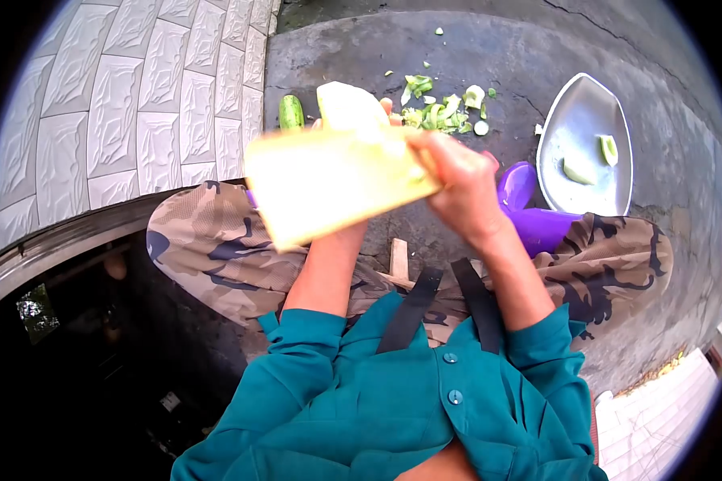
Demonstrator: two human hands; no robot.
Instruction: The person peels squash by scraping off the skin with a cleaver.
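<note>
Sits on rough, cracked grey concrete (658,104), beside white tiles (112,96) embossed like hewn stone. Has at right a smooth metal basin (573,128), narrowing at its far end. With the right hand (467,178), clamps a flat rectangular blade (337,188), bleached by glare, between camouflage-clad knees (217,224), pointing it leftward and slightly down in view along its long axis. With the left hand (390,112), mostly hidden behind, grips a pale, rounded vegetable chunk (349,104). Has ahead a green cucumber (291,112) and crinkled, scattered peelings (441,116).
</note>
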